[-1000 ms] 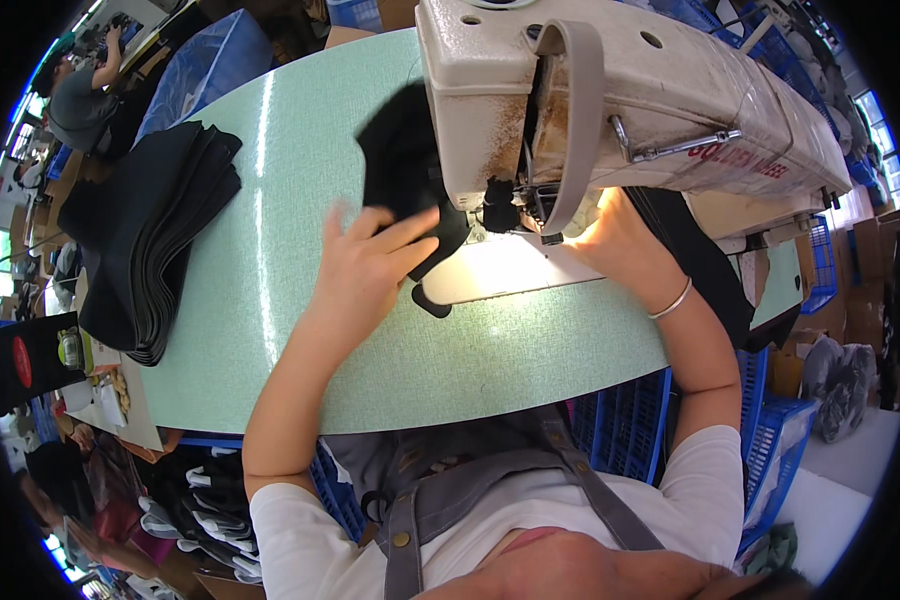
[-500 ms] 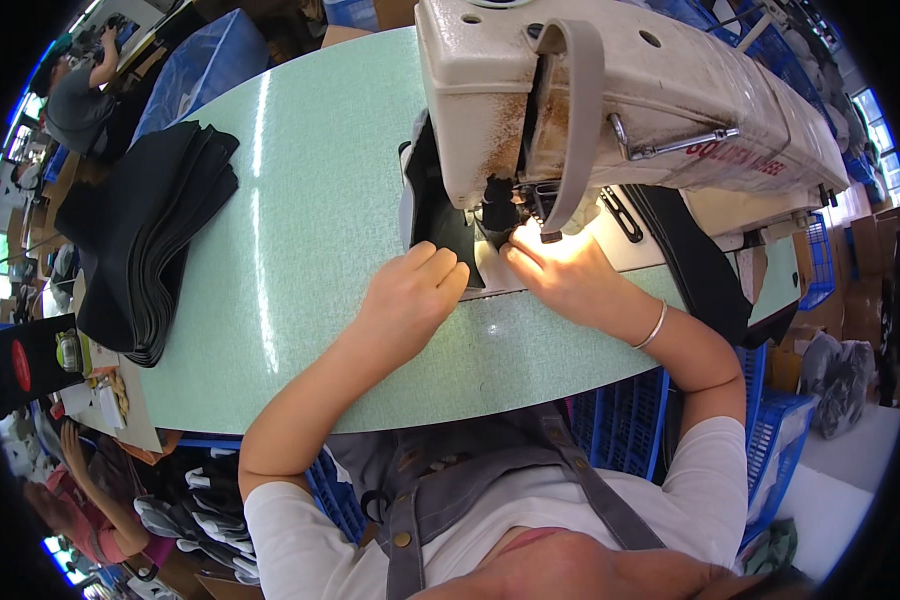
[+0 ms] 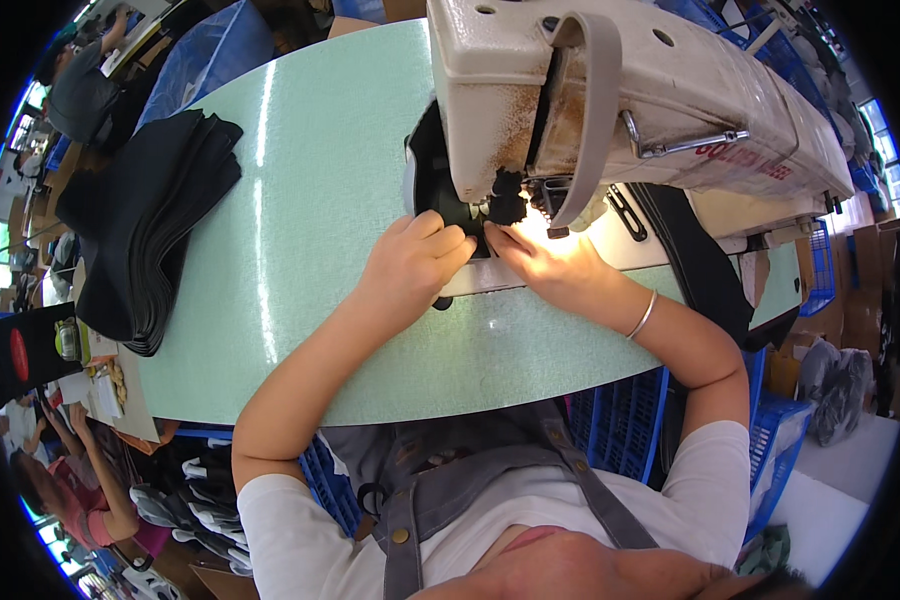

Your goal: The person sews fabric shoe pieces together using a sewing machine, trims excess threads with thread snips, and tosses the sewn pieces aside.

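Note:
A black fabric piece with a pale edge lies under the head of a sewing machine. My left hand is closed on the piece's near side, its fingers curled and thumb tucked in. To the right, my right hand pinches the same piece close to the lit needle area, fingertips pressed together. The two hands almost meet just before the presser foot, which is partly hidden by a black fuzzy pad. A small dark rounded end shows below my left hand.
A thick stack of black cut pieces rests at the left of the pale green table. More black pieces hang over at the right of the machine. Blue crates stand below the table. Other people work at the left.
The black piece has moved away from me under the machine head, its near edge now closer to the needle. My right hand has shifted left, nearer my left hand, which stays closed.

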A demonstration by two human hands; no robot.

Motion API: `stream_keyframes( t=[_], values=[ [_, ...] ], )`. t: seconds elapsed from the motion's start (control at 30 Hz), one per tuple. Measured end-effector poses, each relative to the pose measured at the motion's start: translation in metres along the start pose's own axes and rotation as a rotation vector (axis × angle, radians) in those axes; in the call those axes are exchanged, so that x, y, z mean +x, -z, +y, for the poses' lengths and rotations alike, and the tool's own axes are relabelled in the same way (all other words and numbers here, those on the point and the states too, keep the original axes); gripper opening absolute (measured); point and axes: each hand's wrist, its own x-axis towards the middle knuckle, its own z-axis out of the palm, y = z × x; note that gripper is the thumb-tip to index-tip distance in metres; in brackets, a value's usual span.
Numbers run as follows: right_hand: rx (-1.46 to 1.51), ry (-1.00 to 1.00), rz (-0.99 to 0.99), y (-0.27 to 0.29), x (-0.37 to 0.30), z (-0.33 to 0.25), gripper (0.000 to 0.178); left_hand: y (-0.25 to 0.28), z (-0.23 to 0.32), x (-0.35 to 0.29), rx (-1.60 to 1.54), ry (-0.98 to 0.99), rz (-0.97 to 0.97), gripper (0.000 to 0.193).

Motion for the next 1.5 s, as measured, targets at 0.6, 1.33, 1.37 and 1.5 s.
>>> stream_keyframes(
  t=[0.6,1.33,1.37,1.5],
  values=[
    [0.097,-0.048,-0.194,0.014,-0.008,0.006,0.031,-0.001,-0.006,-0.001,-0.129,0.011,0.027,0.023],
    [0.035,-0.049,-0.306,-0.01,-0.02,0.024,0.051,-0.008,-0.011,0.003,0.015,0.162,-0.075,0.036],
    [-0.001,0.031,-0.149,-0.017,-0.022,0.028,0.052,-0.008,-0.012,0.004,0.017,0.173,-0.075,0.037],
    [0.113,-0.177,-0.436,-0.015,-0.008,0.019,0.05,-0.012,-0.016,-0.006,0.063,0.184,0.058,0.028]
  ],
)
